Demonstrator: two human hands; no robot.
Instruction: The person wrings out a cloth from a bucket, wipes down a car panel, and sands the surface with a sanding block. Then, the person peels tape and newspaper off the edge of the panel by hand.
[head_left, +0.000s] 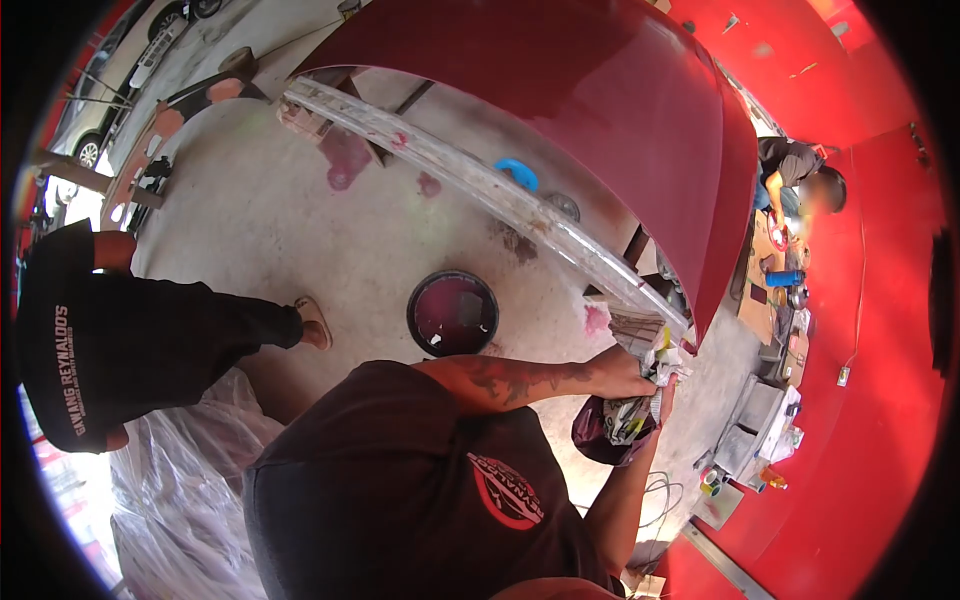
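Observation:
My left hand (625, 373), at the end of a tattooed forearm, is closed on crumpled printed paper (632, 415) that looks like newspaper. My right hand (667, 396) grips the same paper from the other side, its fingers partly hidden. Against the paper, below my left hand, is a dark maroon, shiny thing (592, 432); whether it is a bag or a container I cannot tell. Just beyond my hands, the corner of a large dark red car panel (640, 130) rests over a pale, paint-marked beam (480, 200).
A black bucket (412, 318) with dark red liquid stands on the floor. A person in black (150, 340) stands at left near clear plastic sheeting (190, 480). Another person (795, 165) works at right beside a blue bottle (785, 278). A blue round object (517, 174) lies beyond the beam.

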